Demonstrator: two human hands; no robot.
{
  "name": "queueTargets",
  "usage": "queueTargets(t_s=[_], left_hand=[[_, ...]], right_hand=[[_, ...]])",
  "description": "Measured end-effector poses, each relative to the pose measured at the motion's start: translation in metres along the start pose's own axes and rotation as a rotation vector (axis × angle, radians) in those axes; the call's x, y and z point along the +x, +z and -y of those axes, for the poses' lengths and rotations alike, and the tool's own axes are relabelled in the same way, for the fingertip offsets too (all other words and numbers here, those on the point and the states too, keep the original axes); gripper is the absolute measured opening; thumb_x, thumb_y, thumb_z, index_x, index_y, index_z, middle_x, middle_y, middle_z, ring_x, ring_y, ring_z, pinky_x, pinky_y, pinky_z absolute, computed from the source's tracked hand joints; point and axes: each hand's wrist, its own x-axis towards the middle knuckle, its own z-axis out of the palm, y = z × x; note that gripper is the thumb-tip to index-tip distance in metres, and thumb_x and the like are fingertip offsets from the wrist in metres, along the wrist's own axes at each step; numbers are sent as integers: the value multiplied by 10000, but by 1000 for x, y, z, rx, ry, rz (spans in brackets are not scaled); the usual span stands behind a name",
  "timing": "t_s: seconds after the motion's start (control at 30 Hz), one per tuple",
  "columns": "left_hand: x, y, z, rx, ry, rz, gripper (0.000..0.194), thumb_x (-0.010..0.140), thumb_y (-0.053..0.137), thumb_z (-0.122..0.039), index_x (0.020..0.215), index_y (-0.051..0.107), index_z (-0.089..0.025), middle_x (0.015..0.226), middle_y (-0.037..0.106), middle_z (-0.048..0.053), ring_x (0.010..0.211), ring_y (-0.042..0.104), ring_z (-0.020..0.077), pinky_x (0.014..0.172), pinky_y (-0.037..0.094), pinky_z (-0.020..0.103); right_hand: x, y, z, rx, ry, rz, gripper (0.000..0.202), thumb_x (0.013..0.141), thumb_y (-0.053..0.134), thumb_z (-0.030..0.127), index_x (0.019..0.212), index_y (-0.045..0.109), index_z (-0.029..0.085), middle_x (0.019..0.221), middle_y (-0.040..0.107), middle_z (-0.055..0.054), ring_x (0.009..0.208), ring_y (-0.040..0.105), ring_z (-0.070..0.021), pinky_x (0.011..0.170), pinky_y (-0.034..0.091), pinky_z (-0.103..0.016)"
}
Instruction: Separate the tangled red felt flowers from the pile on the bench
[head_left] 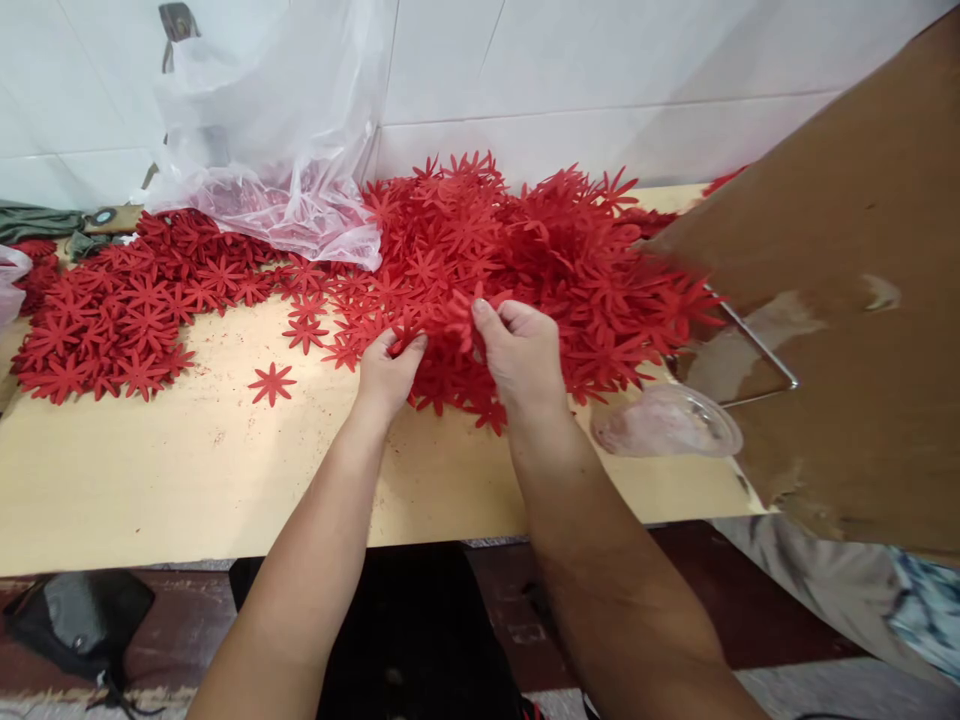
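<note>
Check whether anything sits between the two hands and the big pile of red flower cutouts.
Nothing visible does. The left hand and right hand are already at the near edge of the red flower pile, fingers among the cutouts. The plastic bag lies behind-left and the clear dish off to the right.

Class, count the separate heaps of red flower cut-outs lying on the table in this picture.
2. A flatter heap lies at the table's left; a bigger heap sits in the middle, where both hands work. One loose flower lies apart. More may be hidden under the plastic bag.
</note>
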Motion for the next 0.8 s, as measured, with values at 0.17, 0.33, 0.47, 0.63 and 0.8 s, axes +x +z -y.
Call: queueTargets(t_s=[0.17,0.33,0.47,0.63,0.8], left_hand=[[-3,3,-5,-6,-116,43,130,686,612,-95,767,675,-173,687,700,-14,798,660,139,888,475,326],[-10,6,-10,-65,-138,144,163,627,719,-187,778,662,-163,763,713,-4,763,652,125,885,481,333],[-13,6,-9,-19,-87,189,308,535,793,-231,804,664,-150,872,726,43,859,657,167,919,464,357],[-7,5,-4,-15,-47,83,144,654,679,-164,798,678,-155,790,721,12,825,652,148,908,465,334],[-4,3,-1,-11,-60,72,104,665,634,-132,757,674,-159,694,693,-20,723,633,123,859,479,313]], right_hand=[[-10,9,0,-15,17,64,536,668,607,638,494,327,216,467,266,54,464,258,-72,426,213,-248],[-10,14,-2,23,15,20,526,692,605,609,517,314,208,510,285,57,495,258,-68,456,243,-234],[-13,18,2,48,2,11,442,735,597,540,550,382,201,536,353,57,518,315,-69,501,309,-228],[-14,24,2,118,-9,28,279,739,623,443,643,529,198,657,523,26,637,470,-93,634,430,-239],[-1,20,0,311,82,-47,150,709,666,305,678,561,201,633,532,51,581,490,-66,621,444,-224]])
